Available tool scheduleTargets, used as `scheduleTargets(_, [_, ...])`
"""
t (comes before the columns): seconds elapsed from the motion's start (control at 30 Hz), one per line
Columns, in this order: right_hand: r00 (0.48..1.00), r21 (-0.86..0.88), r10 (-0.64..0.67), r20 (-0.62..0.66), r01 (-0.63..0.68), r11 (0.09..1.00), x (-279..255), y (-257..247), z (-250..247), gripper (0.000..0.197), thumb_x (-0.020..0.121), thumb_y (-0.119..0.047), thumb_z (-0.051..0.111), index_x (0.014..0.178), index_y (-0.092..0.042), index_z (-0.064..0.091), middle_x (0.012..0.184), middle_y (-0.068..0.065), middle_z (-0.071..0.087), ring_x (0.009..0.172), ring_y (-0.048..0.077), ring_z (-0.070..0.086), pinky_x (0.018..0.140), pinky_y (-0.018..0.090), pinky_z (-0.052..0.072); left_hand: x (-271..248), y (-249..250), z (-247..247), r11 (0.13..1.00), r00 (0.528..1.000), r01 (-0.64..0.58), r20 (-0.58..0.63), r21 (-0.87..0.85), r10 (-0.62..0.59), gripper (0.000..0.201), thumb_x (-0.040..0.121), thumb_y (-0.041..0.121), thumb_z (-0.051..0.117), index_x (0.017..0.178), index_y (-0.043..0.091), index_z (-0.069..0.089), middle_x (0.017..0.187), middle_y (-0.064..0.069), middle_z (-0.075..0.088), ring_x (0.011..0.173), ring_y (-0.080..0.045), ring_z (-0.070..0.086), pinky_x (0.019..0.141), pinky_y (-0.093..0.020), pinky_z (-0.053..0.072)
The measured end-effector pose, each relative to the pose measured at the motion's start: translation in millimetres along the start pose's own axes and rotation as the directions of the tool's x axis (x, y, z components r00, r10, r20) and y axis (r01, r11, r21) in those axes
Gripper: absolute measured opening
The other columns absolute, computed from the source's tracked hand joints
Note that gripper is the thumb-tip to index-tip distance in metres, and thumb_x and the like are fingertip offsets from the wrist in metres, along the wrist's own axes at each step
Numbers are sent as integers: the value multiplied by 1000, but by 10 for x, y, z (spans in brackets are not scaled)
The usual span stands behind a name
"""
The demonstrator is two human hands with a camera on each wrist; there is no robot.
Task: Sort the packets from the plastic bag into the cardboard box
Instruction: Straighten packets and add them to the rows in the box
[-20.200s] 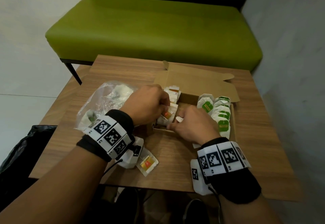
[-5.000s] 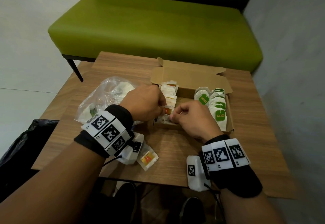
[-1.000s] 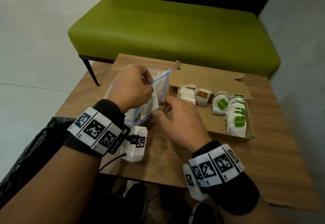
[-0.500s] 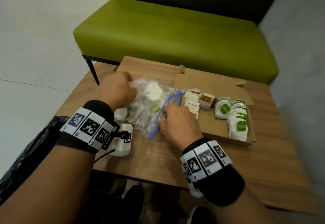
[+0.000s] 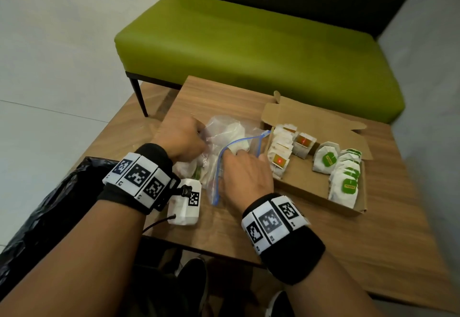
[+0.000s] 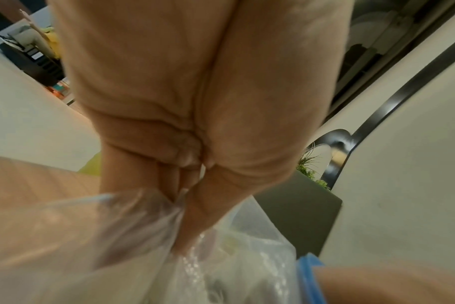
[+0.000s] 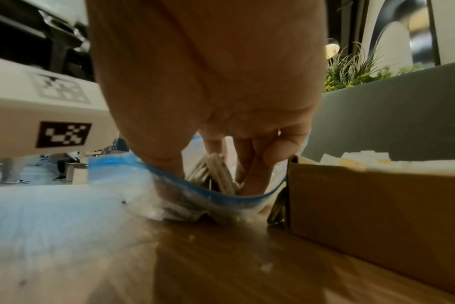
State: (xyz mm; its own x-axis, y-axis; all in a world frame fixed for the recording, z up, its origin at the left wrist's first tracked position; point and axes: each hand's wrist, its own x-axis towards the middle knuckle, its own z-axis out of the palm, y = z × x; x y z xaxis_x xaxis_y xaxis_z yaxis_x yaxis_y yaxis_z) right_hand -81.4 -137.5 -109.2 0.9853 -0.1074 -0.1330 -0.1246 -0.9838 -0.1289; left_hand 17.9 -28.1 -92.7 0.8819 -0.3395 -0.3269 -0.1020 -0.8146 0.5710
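A clear plastic bag [image 5: 225, 130] with a blue zip rim lies on the wooden table [image 5: 323, 242], left of the open cardboard box [image 5: 306, 187]. My left hand [image 5: 196, 142] pinches the bag's left side, with the plastic bunched between the fingers [image 6: 169, 197]. My right hand [image 5: 239, 156] reaches into the bag's mouth. There, thumb and fingers close around white packets [image 7: 216, 170] inside the rim [image 7: 221, 197]. In the box stand orange-labelled packets [image 5: 280, 161] on the left and green-labelled packets [image 5: 347, 184] on the right.
A green bench [image 5: 249, 43] stands behind the table. A black plastic sack [image 5: 49, 204] hangs at the table's left front corner. The box's wall [image 7: 377, 216] is close to the right of my right hand. A white wrist-camera housing [image 5: 184, 202] hangs below my left wrist.
Both hands left the box. The bag, held up a second ago, now lies on the table. My right fingers have gone into its mouth.
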Motion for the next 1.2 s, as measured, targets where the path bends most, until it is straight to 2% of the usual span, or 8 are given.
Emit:
scheduleTargets(0.13, [1000, 146, 8, -7, -6, 989, -16, -4, -2, 27, 96, -13, 50, 124, -13, 53, 112, 12, 61, 101, 35, 64, 72, 36, 41, 32, -46, 27, 996, 1000, 26, -15, -85, -27, 20, 81, -2, 61, 87, 15, 69, 90, -7, 69, 80, -26, 65, 64, -33, 56])
scheduleTargets(0.33, [973, 546, 222, -71, -148, 825, -18, 167, -136, 12, 87, -24, 56, 88, -14, 50, 86, 2, 55, 75, 21, 51, 55, 33, 36, 111, -81, 63, 989, 994, 52, -92, -137, -65, 11, 87, 5, 61, 87, 14, 68, 87, -8, 66, 70, -20, 57, 54, -26, 44])
scheduleTargets(0.5, [934, 822, 354, -42, -169, 544, -4, 311, -184, 27, 85, -31, 60, 111, -24, 66, 93, -6, 72, 84, 16, 68, 76, 41, 60, 145, -73, 78, 989, 986, 89, -128, -119, -104, 9, 89, 15, 66, 98, 17, 67, 97, -5, 64, 85, -23, 61, 68, -35, 54])
scheduleTargets(0.7, [909, 999, 417, -18, 5, 34, -95, 529, -325, 14, 91, -8, 64, 95, -19, 70, 91, 0, 77, 79, 19, 76, 58, 34, 59, 137, -51, 96, 995, 979, 99, -179, -25, -102, 8, 89, 13, 63, 95, 16, 66, 101, -6, 64, 93, -23, 58, 76, -35, 49])
scheduleTargets(0.87, [895, 968, 445, -37, 143, -208, -187, 779, -475, 15, 94, -3, 59, 97, -15, 66, 85, 0, 72, 71, 10, 69, 50, 24, 53, 68, 70, 17, 987, 958, 50, -286, 155, -4, 32, 87, 15, 57, 119, 12, 58, 118, -9, 61, 105, -30, 58, 86, -40, 50])
scheduleTargets(1.0, [885, 965, 463, -56, 167, -203, -280, 1008, -465, 16, 94, -2, 58, 99, -16, 66, 88, -1, 73, 78, 12, 71, 56, 28, 55, -85, 485, -31, 956, 780, -278, -559, 95, 282, 26, 93, 33, 56, 115, 19, 62, 110, 0, 59, 102, -20, 58, 87, -32, 46])
scheduleTargets(1.13, [891, 980, 453, -36, 120, -160, -389, 1146, -354, 21, 92, 0, 59, 96, -17, 70, 94, 4, 76, 85, 18, 73, 68, 37, 58, -330, 1035, 163, 858, 826, -511, -297, -40, 479, 15, 96, 46, 56, 103, 34, 62, 91, 20, 61, 81, 5, 60, 67, -9, 49])
scheduleTargets(1.2, [897, 981, 441, -29, 110, -157, -439, 1223, -317, 21, 92, 1, 58, 98, -15, 70, 95, 6, 76, 86, 20, 72, 72, 40, 58, -318, 1156, 367, 811, 822, -566, -178, -147, 541, 23, 92, 43, 64, 111, 30, 66, 99, 17, 66, 81, 2, 64, 73, -16, 55])
